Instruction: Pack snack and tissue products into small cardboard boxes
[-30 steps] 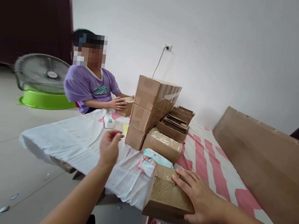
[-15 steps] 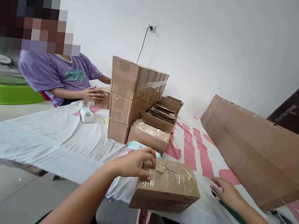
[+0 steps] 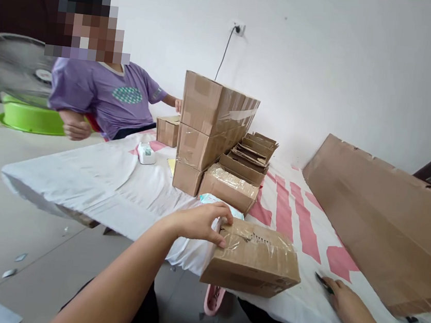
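A taped cardboard box (image 3: 255, 257) sits at the table's near edge, its top torn along a perforated line. My left hand (image 3: 208, 224) grips the box's upper left edge, thumb on the near side and fingers over the far corner. On the cloth right of the box, my right hand (image 3: 347, 303) is closed around a slim green-handled cutter (image 3: 324, 283); only its dark end shows past the fingers. Behind the box lies a light blue soft pack (image 3: 217, 200), partly covered by my left hand.
Stacked cardboard boxes (image 3: 198, 123) rise at centre, beside a row of opened boxes (image 3: 255, 153). A long cardboard panel (image 3: 380, 216) stands at right. Across the table sits a person in a purple shirt (image 3: 102, 91), near a small box (image 3: 167, 131) and a white device (image 3: 146, 154).
My right hand has closed around the green-handled cutter that lay on the cloth. The other person's hand has come off the small box. My view has shifted left.
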A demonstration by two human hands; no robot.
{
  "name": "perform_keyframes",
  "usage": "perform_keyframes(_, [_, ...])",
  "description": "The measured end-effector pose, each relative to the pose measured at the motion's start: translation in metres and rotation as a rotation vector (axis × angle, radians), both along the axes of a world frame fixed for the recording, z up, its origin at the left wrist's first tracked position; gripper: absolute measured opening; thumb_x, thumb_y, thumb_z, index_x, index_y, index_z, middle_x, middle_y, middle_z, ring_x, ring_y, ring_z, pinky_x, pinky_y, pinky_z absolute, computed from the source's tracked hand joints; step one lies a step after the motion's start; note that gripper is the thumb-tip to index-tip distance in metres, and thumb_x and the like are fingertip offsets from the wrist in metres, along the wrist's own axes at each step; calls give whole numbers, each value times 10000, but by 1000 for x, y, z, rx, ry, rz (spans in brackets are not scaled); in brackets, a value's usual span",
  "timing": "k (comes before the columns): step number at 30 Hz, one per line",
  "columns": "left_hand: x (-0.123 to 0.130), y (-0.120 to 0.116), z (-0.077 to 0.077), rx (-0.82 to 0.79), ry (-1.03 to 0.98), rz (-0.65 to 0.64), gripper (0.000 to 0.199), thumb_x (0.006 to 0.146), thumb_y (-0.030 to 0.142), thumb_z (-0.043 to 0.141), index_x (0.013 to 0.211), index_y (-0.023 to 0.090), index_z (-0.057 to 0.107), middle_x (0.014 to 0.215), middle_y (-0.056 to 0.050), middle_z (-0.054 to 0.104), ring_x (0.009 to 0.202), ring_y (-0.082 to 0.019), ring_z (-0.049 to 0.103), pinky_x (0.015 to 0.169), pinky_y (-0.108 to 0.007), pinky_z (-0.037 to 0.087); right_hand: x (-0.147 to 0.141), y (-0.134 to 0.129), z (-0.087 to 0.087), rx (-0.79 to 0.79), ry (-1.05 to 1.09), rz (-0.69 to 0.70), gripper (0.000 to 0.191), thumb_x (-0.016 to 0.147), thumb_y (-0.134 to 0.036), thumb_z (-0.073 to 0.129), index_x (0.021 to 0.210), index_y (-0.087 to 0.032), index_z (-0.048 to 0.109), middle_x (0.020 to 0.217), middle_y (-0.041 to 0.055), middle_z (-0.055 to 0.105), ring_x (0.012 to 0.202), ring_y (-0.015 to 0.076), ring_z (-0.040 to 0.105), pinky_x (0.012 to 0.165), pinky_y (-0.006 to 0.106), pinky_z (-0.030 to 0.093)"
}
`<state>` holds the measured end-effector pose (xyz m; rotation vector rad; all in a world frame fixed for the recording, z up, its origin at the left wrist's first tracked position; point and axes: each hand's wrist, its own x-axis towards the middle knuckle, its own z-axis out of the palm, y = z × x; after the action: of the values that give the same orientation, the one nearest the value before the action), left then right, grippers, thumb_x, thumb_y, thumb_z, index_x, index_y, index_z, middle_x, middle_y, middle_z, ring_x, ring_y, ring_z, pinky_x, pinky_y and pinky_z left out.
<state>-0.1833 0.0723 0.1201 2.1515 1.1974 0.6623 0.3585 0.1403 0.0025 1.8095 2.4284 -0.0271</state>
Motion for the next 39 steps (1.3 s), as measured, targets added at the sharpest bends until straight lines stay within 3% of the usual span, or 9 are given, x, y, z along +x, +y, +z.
perform_keyframes(2, [0,-1,1,-19,24,15,444,646,379,794,1017,217,614,1121,-53,604,1028,-250,575,886,-340,445,-12,5,19,81,30,-28,512,821,-232,340,1291,-186,539,1199,157,628,1103,302,609,907,427,487])
perform_keyframes(5, [1,-2,3,-84,46,46,541,619,368,814,1081,217,575,1142,-62,605,1047,-261,569,872,-345,457,-64,6,74,236,128,-24,505,878,-259,285,1340,-175,469,1252,150,606,1087,290,615,860,418,512])
perform_keyframes(7, [1,-1,3,-119,36,61,617,601,348,827,1131,216,540,1174,-72,598,1072,-268,564,859,-343,465,-118,-2,118,292,198,142,464,936,-298,265,1355,-230,451,1249,99,621,1100,259,609,902,389,496])
perform_keyframes(10, [1,0,0,-138,18,66,649,583,334,837,1136,212,520,1177,-78,599,1072,-273,568,840,-347,475,-208,-23,170,127,169,495,403,986,-342,267,1305,-282,506,1215,53,651,1072,224,621,906,368,485])
perform_keyframes(13, [1,3,-4,-125,-1,31,578,594,328,827,1081,211,539,1153,-70,607,1052,-263,573,841,-355,480,-283,-40,191,-18,-26,695,351,981,-284,311,1224,-267,564,1021,46,700,914,213,662,745,329,494])
perform_keyframes(17, [1,5,-6,-96,-33,-16,541,622,355,805,1079,215,553,1146,-67,616,1050,-254,578,834,-357,485,-336,-45,189,40,-297,821,275,948,-283,401,1107,-210,613,842,64,689,743,228,676,563,287,410])
perform_keyframes(28, [0,7,-8,-90,-41,7,519,588,333,818,1036,218,583,1089,-48,626,1022,-247,580,840,-354,496,-316,-46,189,27,-526,775,209,825,-121,493,958,-181,644,797,76,710,672,218,680,513,268,342])
perform_keyframes(34, [0,5,-5,-136,-59,20,519,579,318,816,1038,224,594,1130,-57,625,1059,-256,575,866,-372,499,-299,-42,189,96,-495,780,197,890,-184,453,931,-188,646,773,67,701,652,214,670,517,274,338])
perform_keyframes(39, [-1,6,-7,-123,-92,36,490,584,352,807,1023,246,619,1109,-48,647,1043,-259,592,868,-375,499,-259,-34,194,41,-477,675,239,940,-270,434,994,-200,656,821,70,705,730,228,677,552,278,353])
